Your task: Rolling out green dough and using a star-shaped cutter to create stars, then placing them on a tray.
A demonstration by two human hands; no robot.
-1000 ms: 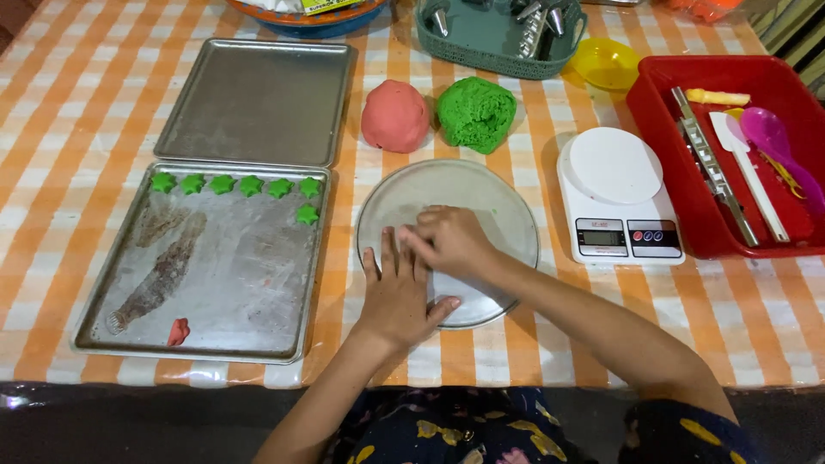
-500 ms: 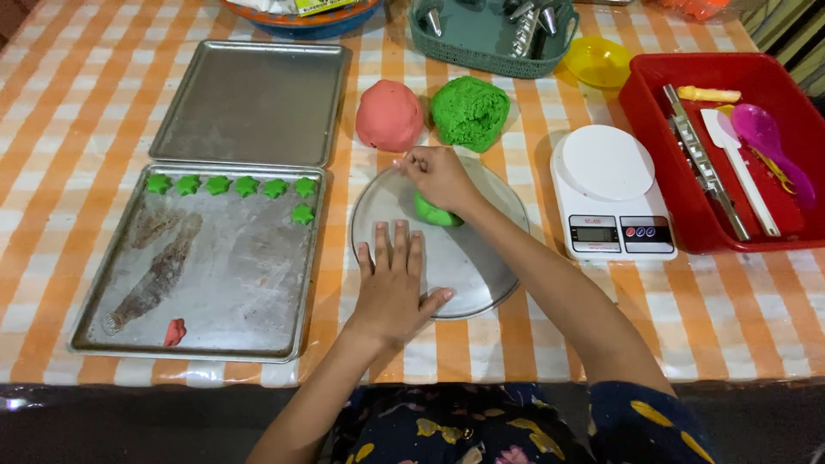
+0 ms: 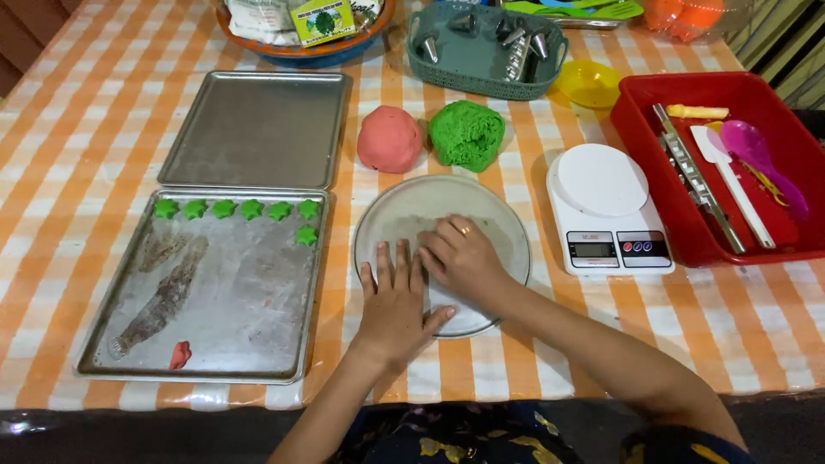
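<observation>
The round metal plate (image 3: 507,225) lies flat on the desk (image 3: 77,120), near its front edge, between the lower baking tray (image 3: 232,301) and the white kitchen scale (image 3: 607,209). Being round, it has no long axis and points no way.

Both hands rest on the plate. The left hand (image 3: 397,302) lies flat, palm down with fingers spread, on the near left part. The right hand (image 3: 461,255) is curled with its fingers together, pressed down on the plate's middle and touching the left hand's fingers. Whether it clamps anything cannot be told.

Just behind the plate sit a pink dough ball (image 3: 389,138) and a green dough ball (image 3: 467,133), side by side. The lower tray holds a row of green star pieces (image 3: 236,209) along its far edge and a small red piece (image 3: 180,354) near its front. A second tray (image 3: 256,129) lies behind it. A red bin (image 3: 653,172) of tools stands right of the scale, well clear of the hands; a yellow bowl (image 3: 588,83) and a teal basket (image 3: 485,51) stand further back.

Half a second ago the right hand was raised near the plate's far edge over a green lump; now it is down at the middle and the lump is hidden.
</observation>
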